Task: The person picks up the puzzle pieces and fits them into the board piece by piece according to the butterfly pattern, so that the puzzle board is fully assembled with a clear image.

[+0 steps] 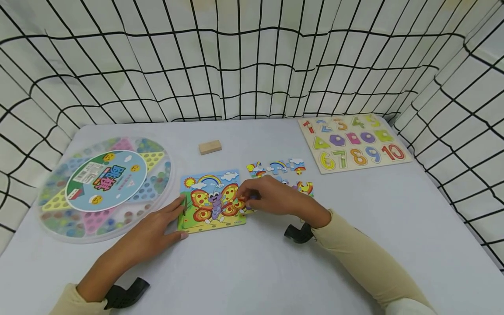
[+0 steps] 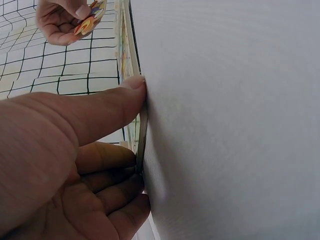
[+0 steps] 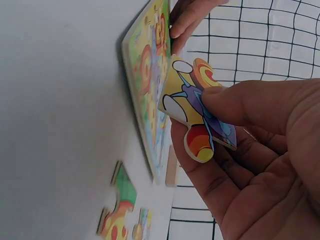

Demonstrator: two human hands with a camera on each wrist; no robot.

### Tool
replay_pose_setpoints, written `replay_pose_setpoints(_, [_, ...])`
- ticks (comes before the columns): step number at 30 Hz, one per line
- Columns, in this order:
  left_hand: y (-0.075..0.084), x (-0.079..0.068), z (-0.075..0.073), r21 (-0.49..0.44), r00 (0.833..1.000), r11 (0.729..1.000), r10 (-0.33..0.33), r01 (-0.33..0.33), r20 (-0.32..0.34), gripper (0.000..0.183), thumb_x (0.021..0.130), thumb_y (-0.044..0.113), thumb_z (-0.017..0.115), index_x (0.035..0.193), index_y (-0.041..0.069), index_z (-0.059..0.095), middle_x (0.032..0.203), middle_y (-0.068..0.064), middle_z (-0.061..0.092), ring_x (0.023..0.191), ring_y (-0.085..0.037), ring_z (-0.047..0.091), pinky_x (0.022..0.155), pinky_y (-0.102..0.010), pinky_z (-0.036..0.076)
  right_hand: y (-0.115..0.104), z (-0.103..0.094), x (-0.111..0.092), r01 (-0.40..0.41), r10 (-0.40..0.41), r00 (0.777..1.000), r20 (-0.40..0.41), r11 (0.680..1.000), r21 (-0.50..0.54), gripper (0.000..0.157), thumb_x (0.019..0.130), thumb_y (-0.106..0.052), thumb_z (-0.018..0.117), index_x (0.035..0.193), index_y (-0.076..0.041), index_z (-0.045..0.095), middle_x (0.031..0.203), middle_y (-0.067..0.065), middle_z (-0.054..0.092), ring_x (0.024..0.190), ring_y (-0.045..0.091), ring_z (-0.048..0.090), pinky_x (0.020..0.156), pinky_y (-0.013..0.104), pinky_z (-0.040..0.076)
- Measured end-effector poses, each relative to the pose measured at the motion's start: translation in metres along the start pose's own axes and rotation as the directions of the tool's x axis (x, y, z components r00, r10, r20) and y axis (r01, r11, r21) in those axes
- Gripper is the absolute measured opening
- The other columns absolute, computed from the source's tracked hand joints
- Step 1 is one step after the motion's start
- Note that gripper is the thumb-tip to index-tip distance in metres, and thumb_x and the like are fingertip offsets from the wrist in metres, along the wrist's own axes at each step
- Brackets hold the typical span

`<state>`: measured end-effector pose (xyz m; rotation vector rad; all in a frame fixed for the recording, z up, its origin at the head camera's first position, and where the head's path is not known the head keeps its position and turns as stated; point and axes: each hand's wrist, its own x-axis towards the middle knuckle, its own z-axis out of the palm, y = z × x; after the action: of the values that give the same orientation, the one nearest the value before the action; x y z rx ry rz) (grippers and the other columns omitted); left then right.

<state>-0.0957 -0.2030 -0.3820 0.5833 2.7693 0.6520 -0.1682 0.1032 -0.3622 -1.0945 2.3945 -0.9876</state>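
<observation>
A flat jigsaw puzzle board [image 1: 214, 205] printed with a butterfly, sun and rainbow lies in the middle of the table. My left hand [image 1: 155, 229] rests against its left side; the thumb touches the board's edge near the front left corner, with the other fingers stretched along the side. Between thumb and fingers my right hand [image 1: 273, 197] pinches a puzzle piece [image 3: 192, 102], held beside the board's right edge. In the right wrist view that piece shows purple, yellow and red parts of a butterfly, and the thumb covers part of it.
Loose puzzle pieces [image 1: 278, 166] lie to the right of the board, some behind my right hand. A wooden block [image 1: 210, 147] sits behind the board. At left is a round Chinese checkers set [image 1: 106, 181]; at back right, a number puzzle board [image 1: 354, 144]. Black netting [image 1: 252, 70] encloses the table.
</observation>
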Motion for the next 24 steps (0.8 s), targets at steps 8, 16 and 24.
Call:
replay_pose_setpoints(8, [0.0,0.001,0.0,0.001,1.0,1.0,0.006,-0.006,0.009,0.072,0.086,0.024,0.076,0.142,-0.008,0.043,0.156,-0.02,0.027,0.138,-0.044,0.029,0.103,-0.057,0.036,-0.013,0.008,0.017,-0.021,0.02,1.0,0.021,1.0,0.023,0.024,0.09,0.0,0.068,0.112,-0.009,0.067,0.092,-0.005,0.064,0.082,0.01,0.056,0.073,0.022,0.05])
replay_pose_setpoints(16, [-0.001,0.0,0.001,-0.02,1.0,1.0,0.0,0.001,0.026,0.072,0.088,0.025,0.074,0.144,-0.006,0.041,0.156,-0.02,0.025,0.139,-0.044,0.027,0.103,-0.058,0.035,-0.016,0.02,0.031,0.01,-0.011,0.999,0.035,1.0,0.024,0.02,0.091,-0.002,0.067,0.11,-0.009,0.068,0.089,-0.001,0.064,0.078,0.01,0.056,0.068,0.02,0.049])
replay_pose_setpoints(24, [-0.001,-0.001,0.001,-0.013,0.999,1.0,0.013,-0.013,0.033,0.071,0.09,0.026,0.071,0.144,-0.007,0.039,0.156,-0.021,0.024,0.14,-0.043,0.025,0.104,-0.058,0.034,-0.017,0.029,0.039,-0.014,0.011,0.998,0.064,0.999,0.035,0.02,0.09,-0.003,0.069,0.109,-0.01,0.068,0.089,-0.005,0.063,0.079,0.008,0.056,0.07,0.018,0.049])
